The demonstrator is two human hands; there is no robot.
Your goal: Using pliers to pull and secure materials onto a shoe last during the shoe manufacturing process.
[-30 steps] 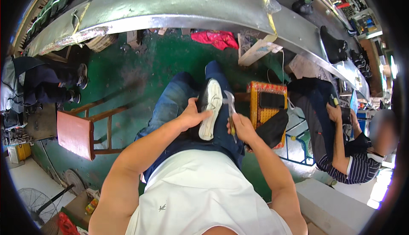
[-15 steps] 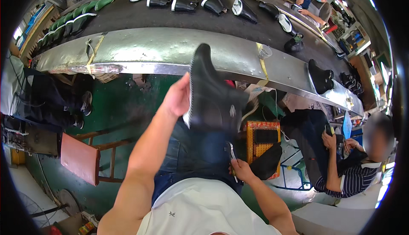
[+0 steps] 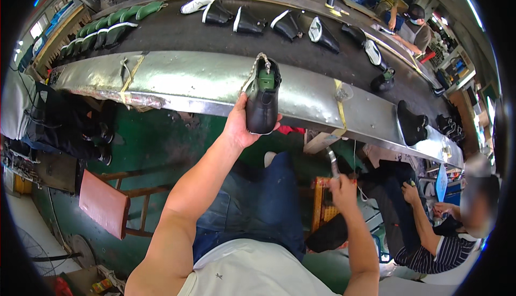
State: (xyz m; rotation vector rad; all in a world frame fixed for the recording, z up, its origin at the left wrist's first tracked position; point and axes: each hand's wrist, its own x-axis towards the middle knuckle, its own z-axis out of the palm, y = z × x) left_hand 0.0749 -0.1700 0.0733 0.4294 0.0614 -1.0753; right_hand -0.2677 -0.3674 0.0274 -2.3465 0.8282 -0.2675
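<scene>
My left hand (image 3: 240, 122) is wrapped round a black leather boot (image 3: 262, 112) in front of the bench edge. The boot's open top faces away from me and its rounded toe points toward me. A green last (image 3: 265, 82) shows inside its opening, and a twisted pale cord (image 3: 253, 69) loops up from there. To the right, my right hand (image 3: 343, 188) is closed on a metal hand tool (image 3: 333, 163) with a curved, shiny end; its exact kind is unclear. The tool is held up, apart from the boot.
A metal-edged bench (image 3: 199, 73) curves across ahead, with black and white shoe uppers (image 3: 250, 21) and green ones (image 3: 123, 15) on its dark surface. A stool (image 3: 105, 203) stands at left, an orange crate (image 3: 321, 204) at right. Seated at right is a co-worker (image 3: 438, 242).
My left hand has turned the boot from a toe-up side view so that its opening faces away. My right hand has risen forward and to the right with the metal tool.
</scene>
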